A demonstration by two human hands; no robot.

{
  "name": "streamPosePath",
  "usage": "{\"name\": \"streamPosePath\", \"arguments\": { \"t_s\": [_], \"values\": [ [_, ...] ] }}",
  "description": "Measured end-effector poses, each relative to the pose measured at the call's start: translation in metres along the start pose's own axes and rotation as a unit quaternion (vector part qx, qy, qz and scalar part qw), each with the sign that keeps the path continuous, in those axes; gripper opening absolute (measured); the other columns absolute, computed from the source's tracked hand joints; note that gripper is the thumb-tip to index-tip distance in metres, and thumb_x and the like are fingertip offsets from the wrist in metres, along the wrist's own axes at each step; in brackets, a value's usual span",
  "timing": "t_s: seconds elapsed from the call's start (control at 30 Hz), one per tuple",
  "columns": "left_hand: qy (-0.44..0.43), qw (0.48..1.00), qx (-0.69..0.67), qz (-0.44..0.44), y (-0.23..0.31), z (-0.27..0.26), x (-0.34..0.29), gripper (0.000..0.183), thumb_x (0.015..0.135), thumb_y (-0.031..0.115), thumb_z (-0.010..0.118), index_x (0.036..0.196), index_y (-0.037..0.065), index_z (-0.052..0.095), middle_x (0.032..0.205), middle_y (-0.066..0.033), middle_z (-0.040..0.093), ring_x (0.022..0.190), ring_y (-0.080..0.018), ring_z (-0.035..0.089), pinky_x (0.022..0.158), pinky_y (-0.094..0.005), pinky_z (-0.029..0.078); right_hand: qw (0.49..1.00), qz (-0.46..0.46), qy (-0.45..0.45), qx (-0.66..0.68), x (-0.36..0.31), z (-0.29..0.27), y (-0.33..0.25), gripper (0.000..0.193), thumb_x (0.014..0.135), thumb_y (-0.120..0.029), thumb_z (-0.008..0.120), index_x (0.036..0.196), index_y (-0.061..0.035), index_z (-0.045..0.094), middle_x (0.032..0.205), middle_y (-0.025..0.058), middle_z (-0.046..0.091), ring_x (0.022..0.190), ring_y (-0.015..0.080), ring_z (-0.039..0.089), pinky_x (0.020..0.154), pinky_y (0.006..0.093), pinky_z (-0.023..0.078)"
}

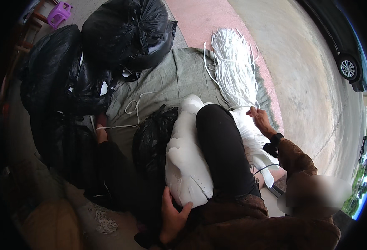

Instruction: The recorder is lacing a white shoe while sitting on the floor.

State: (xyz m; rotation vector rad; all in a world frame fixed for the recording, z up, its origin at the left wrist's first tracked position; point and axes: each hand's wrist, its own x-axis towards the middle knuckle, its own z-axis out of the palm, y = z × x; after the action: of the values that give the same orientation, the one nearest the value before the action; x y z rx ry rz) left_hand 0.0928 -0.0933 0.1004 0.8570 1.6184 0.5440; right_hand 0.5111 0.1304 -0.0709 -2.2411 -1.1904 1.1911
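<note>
A long stack of nested white shoe uppers (185, 146) lies against the inner side of my black-trousered leg. My left hand (174, 214) grips the near end of the stack, thumb on one side and fingers on the other. To the right of my knee, a thick bundle of white shoelaces (235, 68) is spread out, gathered at its near end. My right hand (262, 121) is at that gathered end, its fingertips pinched together on what looks like a lace. More white shoe uppers (252, 143) lie beside my right leg, partly hidden by the knee and forearm.
Large black plastic bags (125, 35) stand at the far left, and a smaller black bag (152, 139) lies between my legs. A greenish-grey cloth (179, 75) covers the ground, with a loose white cord (136, 109) on it. A purple stool (59, 14) and a dark car (338, 37) are farther off.
</note>
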Motion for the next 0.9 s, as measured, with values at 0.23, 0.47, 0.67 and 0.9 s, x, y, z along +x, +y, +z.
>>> {"name": "streamPosePath", "arguments": {
  "t_s": [0.23,0.47,0.67,0.9],
  "values": [
    [-0.021,0.989,-0.144,-0.007,-0.022,-0.004,0.015,0.104,0.069,0.012,0.081,0.149,-0.012,0.020,0.142,-0.0303,0.042,0.133,-0.0354,0.046,0.111,-0.0420,0.038,0.950,-0.142,-0.262,0.098,-0.184,0.001,-0.134,0.050,0.100,-0.046,0.058,0.093,0.0029,0.066,0.068,0.0089,0.059,0.066,0.0141,0.055,0.060,0.0300,0.044],
    [0.007,0.966,-0.235,-0.111,-0.027,0.011,0.004,0.117,0.059,0.003,0.083,0.149,-0.015,0.010,0.139,-0.0312,0.045,0.132,-0.0350,0.046,0.113,-0.0383,0.036,0.835,-0.362,-0.265,-0.318,-0.285,0.063,-0.140,0.066,0.085,-0.035,0.075,0.127,0.0059,0.046,0.077,0.0229,0.066,0.074,0.0404,0.069,0.067,0.0454,0.054],
    [0.002,0.949,-0.302,-0.090,-0.035,0.030,0.003,0.121,0.055,0.005,0.085,0.149,-0.015,0.011,0.135,-0.0300,0.049,0.124,-0.0330,0.054,0.105,-0.0358,0.044,0.840,-0.351,-0.265,-0.318,-0.270,0.073,-0.125,0.071,0.083,-0.029,0.074,0.129,0.0118,0.039,0.080,0.0282,0.067,0.078,0.0445,0.068,0.070,0.0500,0.054],
    [0.129,0.969,-0.060,0.203,-0.007,0.025,0.016,0.096,0.060,0.002,0.085,0.142,-0.005,0.036,0.122,-0.0227,0.062,0.108,-0.0295,0.065,0.089,-0.0382,0.055,0.832,-0.406,-0.224,-0.305,-0.234,0.066,-0.165,0.064,0.084,-0.037,0.074,0.107,0.0139,0.042,0.070,0.0259,0.064,0.068,0.0429,0.067,0.061,0.0477,0.052]
  ]
}}
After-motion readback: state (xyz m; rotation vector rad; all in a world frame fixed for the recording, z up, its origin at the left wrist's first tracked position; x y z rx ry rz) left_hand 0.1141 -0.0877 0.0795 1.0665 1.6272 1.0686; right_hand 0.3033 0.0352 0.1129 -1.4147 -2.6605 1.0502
